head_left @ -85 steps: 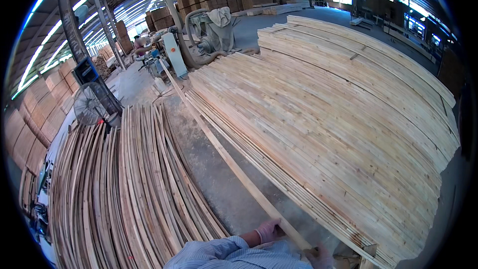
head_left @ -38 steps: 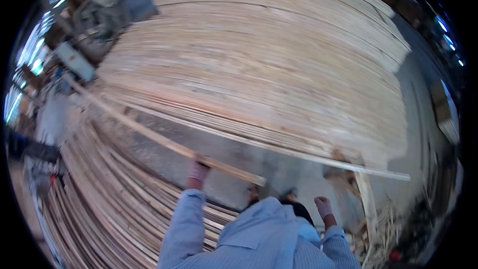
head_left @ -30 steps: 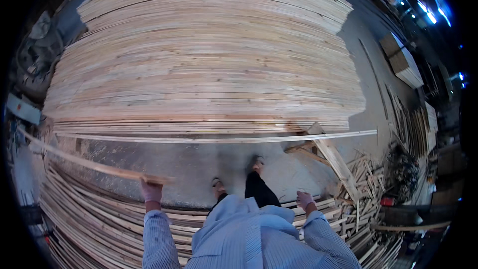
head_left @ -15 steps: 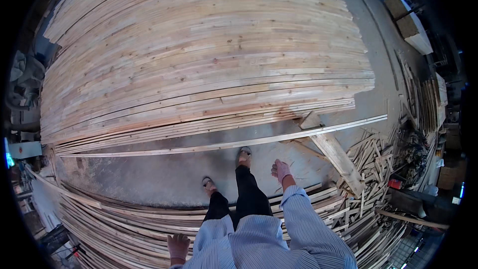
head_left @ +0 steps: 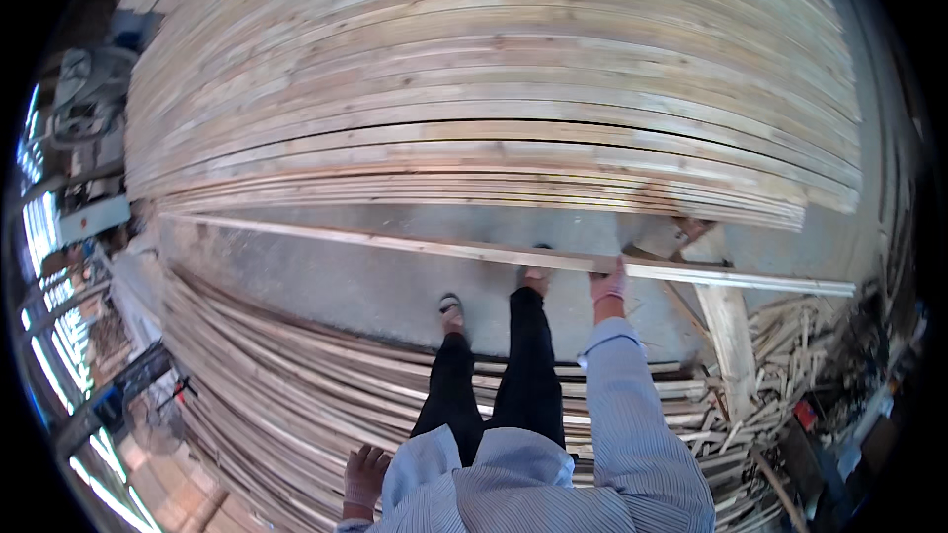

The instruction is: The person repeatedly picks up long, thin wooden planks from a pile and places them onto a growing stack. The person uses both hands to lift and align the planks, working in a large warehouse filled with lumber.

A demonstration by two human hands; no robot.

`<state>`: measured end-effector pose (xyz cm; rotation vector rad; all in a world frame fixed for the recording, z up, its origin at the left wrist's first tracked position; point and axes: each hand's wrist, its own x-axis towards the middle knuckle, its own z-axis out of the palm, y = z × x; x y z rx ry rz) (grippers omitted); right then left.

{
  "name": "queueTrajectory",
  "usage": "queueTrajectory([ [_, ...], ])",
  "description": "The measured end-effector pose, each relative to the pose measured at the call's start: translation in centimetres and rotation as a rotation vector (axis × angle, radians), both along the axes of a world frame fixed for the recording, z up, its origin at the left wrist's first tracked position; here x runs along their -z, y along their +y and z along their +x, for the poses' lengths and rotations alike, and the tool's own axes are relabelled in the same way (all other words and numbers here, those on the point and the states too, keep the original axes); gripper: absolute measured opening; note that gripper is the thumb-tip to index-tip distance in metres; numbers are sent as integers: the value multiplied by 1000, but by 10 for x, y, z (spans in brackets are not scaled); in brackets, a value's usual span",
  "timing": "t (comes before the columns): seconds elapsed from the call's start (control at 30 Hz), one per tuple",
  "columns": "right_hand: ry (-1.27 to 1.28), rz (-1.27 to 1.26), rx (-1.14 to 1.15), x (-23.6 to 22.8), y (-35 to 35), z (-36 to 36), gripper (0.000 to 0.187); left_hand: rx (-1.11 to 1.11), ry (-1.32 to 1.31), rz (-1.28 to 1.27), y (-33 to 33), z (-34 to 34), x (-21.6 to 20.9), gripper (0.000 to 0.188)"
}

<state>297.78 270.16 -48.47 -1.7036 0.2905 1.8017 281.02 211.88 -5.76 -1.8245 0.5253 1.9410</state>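
A long, thin wooden strip [head_left: 425, 244] runs across the gap in front of my feet, apart from the big pile along much of its length. My right hand [head_left: 608, 283] is closed around this strip, right of its middle, fingers over its edge. Low beside my body, my left hand [head_left: 366, 474] hangs over the loose strips with its fingers a little apart and nothing in it. Beyond the held strip lies a broad stack of pale wooden strips [head_left: 494, 69], laid closely side by side, with several narrow ones along its near edge.
A wooden beam [head_left: 726, 341] slants under the strip's right part. Loose strips [head_left: 286, 336] lie behind my feet; short offcuts [head_left: 790, 355] are heaped at the right. Grey floor [head_left: 385, 301] shows between the stack and the loose strips. Machinery [head_left: 94, 89] stands at the far left.
My right hand has reached forward and taken hold of the long wooden strip. The view has turned, so the strip now slopes down to the right. My left hand stays low at my side.
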Motion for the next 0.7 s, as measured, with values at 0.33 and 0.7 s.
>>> queueTrajectory([
  [0.33, 150, 156, -36, -22, -56, 38, 27, 801, 203, -232, 4, -45, 21, 45],
  [0.7, 129, 478, -44, -202, -192, 76, 34, 1331, 717, 169, -50, -119, 130, 26],
])
